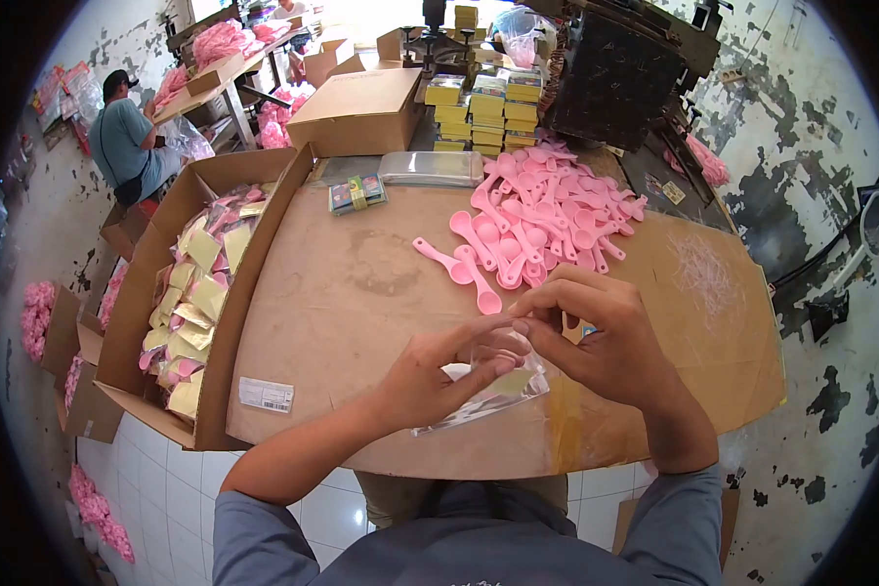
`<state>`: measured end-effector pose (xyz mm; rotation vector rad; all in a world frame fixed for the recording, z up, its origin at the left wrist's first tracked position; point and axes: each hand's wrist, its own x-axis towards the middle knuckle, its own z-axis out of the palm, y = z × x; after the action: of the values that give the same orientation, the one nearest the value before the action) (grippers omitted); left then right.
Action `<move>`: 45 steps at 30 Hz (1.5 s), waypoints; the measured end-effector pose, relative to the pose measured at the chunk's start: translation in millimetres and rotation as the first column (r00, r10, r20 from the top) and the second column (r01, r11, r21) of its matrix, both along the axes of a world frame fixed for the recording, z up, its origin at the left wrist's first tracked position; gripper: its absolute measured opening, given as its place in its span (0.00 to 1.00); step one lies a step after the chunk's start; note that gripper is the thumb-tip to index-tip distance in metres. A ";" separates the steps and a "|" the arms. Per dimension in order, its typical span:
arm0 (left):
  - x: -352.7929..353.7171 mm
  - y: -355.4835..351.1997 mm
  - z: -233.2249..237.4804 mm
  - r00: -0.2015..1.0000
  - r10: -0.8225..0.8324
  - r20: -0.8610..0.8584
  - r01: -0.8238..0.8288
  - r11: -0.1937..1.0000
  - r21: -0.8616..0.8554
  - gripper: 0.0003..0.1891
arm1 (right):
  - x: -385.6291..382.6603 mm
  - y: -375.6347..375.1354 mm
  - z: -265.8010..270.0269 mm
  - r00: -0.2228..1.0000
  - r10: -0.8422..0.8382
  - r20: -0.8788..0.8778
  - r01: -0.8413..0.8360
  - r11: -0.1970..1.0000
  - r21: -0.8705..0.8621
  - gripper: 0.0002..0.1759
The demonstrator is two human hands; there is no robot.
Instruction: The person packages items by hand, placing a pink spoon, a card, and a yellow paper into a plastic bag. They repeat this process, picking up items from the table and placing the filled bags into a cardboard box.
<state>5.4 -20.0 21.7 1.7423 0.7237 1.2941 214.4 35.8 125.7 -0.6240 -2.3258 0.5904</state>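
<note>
A clear plastic bag [498,400] with something pale yellow in it hangs over the near part of the cardboard-topped table. My left hand [439,373] holds the bag, thumb and fingers curled round its upper part. Close by, my right hand [596,327] pinches at the bag's top edge, its fingertips meeting those of the left; exactly what lies in the pinch is too small to tell. Beyond both hands spreads a heap of pink plastic spoons [547,210], with a few loose ones at its near left side.
A long open carton [220,366] of packed bags with yellow cards stands left. A banded card stack [357,193], a pile of clear bags [430,168], a closed box [354,109] and yellow stacks [485,105] sit behind. Thin clear strips [708,273] lie right. A person [129,146] sits far left.
</note>
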 end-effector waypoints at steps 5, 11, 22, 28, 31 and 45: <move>-3.6 -3.4 4.9 0.996 0.081 -0.040 -0.085 0.990 -0.110 0.26 | -9.0 5.6 -16.3 0.995 -0.089 -0.047 0.101 0.860 0.501 0.14; -1.8 -7.6 -6.5 0.967 0.204 -0.156 -0.209 0.978 -0.018 0.29 | -19.2 2.7 -30.6 0.981 -0.160 0.112 0.027 0.678 0.734 0.17; -6.3 -4.8 6.1 0.963 0.154 -0.222 -0.166 0.986 -0.033 0.28 | 4.5 22.7 -22.1 0.976 -0.219 0.015 0.211 0.955 0.209 0.07; -8.9 1.3 3.0 0.991 0.124 0.050 -0.098 0.927 -0.362 0.22 | 178.2 69.6 -18.1 0.930 -0.115 -0.348 -0.177 0.691 -0.701 0.07; -7.2 1.4 2.1 0.985 0.141 0.098 -0.094 0.920 -0.379 0.19 | 237.3 109.4 -32.2 0.812 -0.539 -0.224 0.309 0.722 -0.618 0.10; -5.5 11.1 -11.8 0.984 0.100 0.147 -0.027 0.902 -0.431 0.14 | 99.7 42.3 -59.5 0.906 -0.391 0.165 0.424 0.835 -0.350 0.16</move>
<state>-0.1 -8.8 9.9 1.2502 0.8966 1.1978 314.1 78.0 66.2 -1.3146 -2.0671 0.8251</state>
